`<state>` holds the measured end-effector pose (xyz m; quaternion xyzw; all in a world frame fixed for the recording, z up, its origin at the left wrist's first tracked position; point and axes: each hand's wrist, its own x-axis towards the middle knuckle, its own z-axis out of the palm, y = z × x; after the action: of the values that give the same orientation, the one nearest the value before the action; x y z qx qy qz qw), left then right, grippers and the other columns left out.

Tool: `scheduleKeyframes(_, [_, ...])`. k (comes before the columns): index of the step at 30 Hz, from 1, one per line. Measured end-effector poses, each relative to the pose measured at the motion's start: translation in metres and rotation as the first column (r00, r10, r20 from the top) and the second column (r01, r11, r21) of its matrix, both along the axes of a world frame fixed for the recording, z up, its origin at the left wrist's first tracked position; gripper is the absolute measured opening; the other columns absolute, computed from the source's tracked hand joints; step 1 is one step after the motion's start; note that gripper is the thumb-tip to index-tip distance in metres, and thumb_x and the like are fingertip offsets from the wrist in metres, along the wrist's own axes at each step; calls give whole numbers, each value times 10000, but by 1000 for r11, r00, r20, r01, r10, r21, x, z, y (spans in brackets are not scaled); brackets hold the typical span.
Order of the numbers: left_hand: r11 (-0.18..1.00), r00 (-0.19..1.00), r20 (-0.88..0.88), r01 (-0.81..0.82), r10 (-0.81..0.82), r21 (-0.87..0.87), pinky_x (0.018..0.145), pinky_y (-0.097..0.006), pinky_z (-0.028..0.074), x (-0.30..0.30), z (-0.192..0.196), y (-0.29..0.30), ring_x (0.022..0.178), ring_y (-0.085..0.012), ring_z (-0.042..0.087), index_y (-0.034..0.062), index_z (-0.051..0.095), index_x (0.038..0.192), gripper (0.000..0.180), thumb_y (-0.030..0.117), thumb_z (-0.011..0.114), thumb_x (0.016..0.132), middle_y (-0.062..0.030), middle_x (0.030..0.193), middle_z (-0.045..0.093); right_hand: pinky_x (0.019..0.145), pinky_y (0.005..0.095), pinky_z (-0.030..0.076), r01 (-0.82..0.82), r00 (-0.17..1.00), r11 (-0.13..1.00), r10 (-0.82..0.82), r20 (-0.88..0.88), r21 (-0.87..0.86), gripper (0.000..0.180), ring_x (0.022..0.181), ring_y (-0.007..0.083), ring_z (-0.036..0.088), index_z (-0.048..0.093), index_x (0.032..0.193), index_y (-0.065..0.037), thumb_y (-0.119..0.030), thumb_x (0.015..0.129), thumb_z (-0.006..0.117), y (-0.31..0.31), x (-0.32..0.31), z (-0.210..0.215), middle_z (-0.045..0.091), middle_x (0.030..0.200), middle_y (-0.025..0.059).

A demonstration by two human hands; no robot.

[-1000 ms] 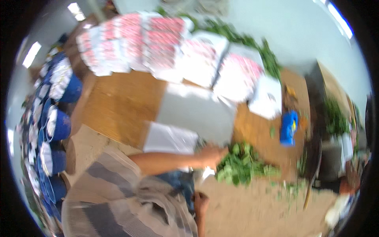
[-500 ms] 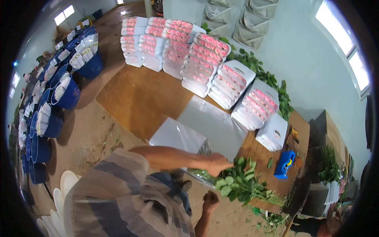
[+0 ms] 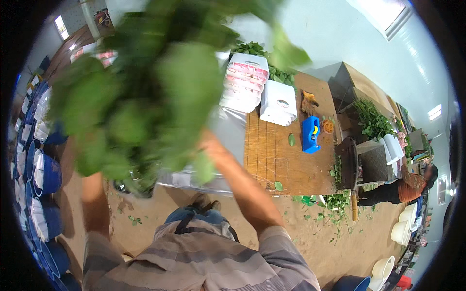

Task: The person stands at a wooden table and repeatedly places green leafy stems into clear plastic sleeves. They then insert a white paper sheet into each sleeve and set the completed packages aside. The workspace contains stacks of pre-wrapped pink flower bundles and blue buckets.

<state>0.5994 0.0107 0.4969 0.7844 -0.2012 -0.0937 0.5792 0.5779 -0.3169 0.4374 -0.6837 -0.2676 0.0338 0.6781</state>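
A big bunch of green leaves (image 3: 145, 92) is raised close to the camera, blurred, and fills the upper left of the view. My right hand (image 3: 209, 143) reaches up into its lower right side and grips it, mostly covered by leaves. My left forearm (image 3: 92, 199) rises into the underside of the bunch, where the foliage hides the hand. Below it lies a grey sheet (image 3: 228, 131) on the wooden table (image 3: 276, 155).
White trays of pink flowers (image 3: 242, 82), a white box (image 3: 278, 102) and a blue tape dispenser (image 3: 310, 134) stand on the table. Blue buckets (image 3: 46, 174) line the left. Another person (image 3: 403, 189) crouches at right near white buckets (image 3: 400, 233). Loose leaves (image 3: 330, 208) litter the dirt floor.
The bunch of leaves has been lifted from the table's near edge up to the camera, and it now hides most of the table. The view has swung right.
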Motion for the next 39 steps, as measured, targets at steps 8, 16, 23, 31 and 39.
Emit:
scheduleKeyframes(8, [582, 705, -213, -690, 677, -430, 903, -388, 499, -105, -64, 168, 1037, -255, 624, 39, 584, 1240, 501, 70, 739, 765, -119, 1109, 659, 525, 270, 392, -49, 988, 973, 80, -131, 225, 332, 600, 63, 495, 623, 690, -7, -240, 824, 817, 137, 21, 34, 577, 650, -10])
scheduleKeyframes(16, [333, 534, -243, -760, 810, -558, 937, -348, 487, -32, -78, 249, 1064, -195, 595, 54, 582, 1252, 465, 51, 723, 809, -68, 1161, 639, 553, 315, 434, 260, 751, 953, -300, -588, -155, 360, 597, 130, 535, 639, 837, 36, -291, 985, 600, 136, 15, -142, 604, 675, 45])
scheduleKeyframes(23, [251, 219, -297, -965, 930, 74, 846, -387, 512, 124, -172, 371, 973, -230, 621, 67, 676, 1193, 383, 257, 703, 862, -91, 1145, 658, 539, 282, 455, 366, 321, 813, -567, -758, -453, 344, 610, 127, 569, 651, 906, 16, -300, 1004, 556, 60, -107, -231, 612, 707, 60])
scheduleKeyframes(31, [734, 830, -428, -534, 359, -420, 976, -375, 454, 174, -330, 400, 1142, -262, 575, 5, 566, 1324, 541, 406, 592, 962, -102, 1303, 590, 570, 301, 488, 322, 227, 780, -614, -756, -537, 366, 638, 142, 596, 671, 964, 21, -326, 998, 560, 80, -156, -226, 640, 740, 58])
scheduleKeyframes(39, [152, 334, 323, -865, 886, 478, 1027, -388, 445, 216, -301, 422, 1188, -318, 578, -102, 513, 1323, 556, 357, 542, 1010, -249, 1335, 559, 593, 300, 530, 490, 27, 705, -599, -800, -512, 390, 619, 144, 611, 676, 949, 8, -355, 1013, 547, 35, -150, -214, 651, 739, 75])
